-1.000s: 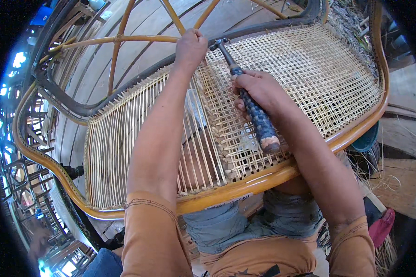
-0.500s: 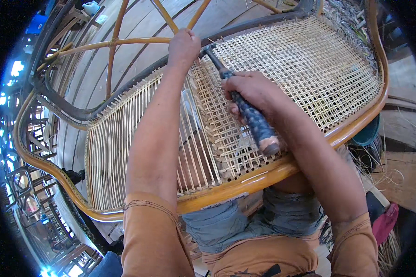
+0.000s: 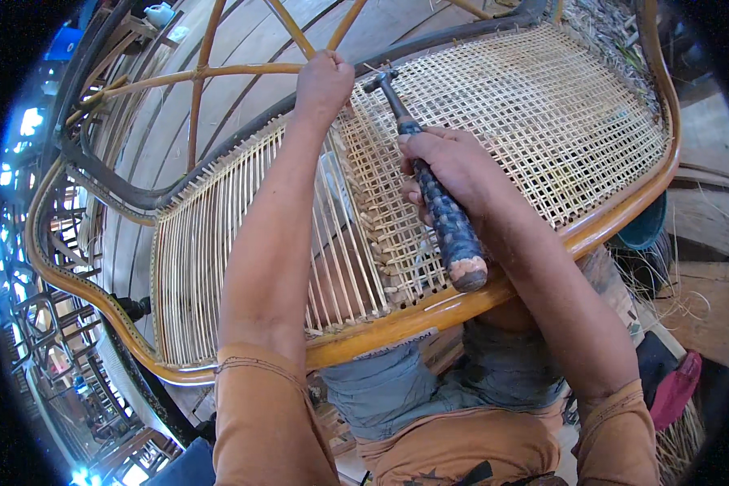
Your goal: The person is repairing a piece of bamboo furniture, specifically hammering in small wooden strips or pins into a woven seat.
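Note:
My right hand (image 3: 455, 168) is wrapped round the handle of a small hammer (image 3: 447, 223), dark and patterned with a pinkish worn butt. Its metal head is at the far rail (image 3: 445, 39) of a rattan seat frame, just right of my left hand (image 3: 324, 87). That left hand is closed at the same rail, its fingers pinched on something I cannot make out; a thin strand end pokes up beside the hammer head. Below both hands lies the woven cane seat (image 3: 535, 121). Left of it, unwoven cane strands (image 3: 190, 275) run from far rail to near rail, partly behind my left forearm.
The glossy yellow-brown near rail (image 3: 494, 306) passes above my lap. Curved rattan poles (image 3: 243, 70) cross beyond the seat over a slatted floor. Loose fibres and a green container (image 3: 644, 223) are at the right, near a dark red cloth (image 3: 679, 389).
The hammer head has shifted slightly right, clear of where it was at the far rail, with my right hand following. My left hand has stayed nearly in place.

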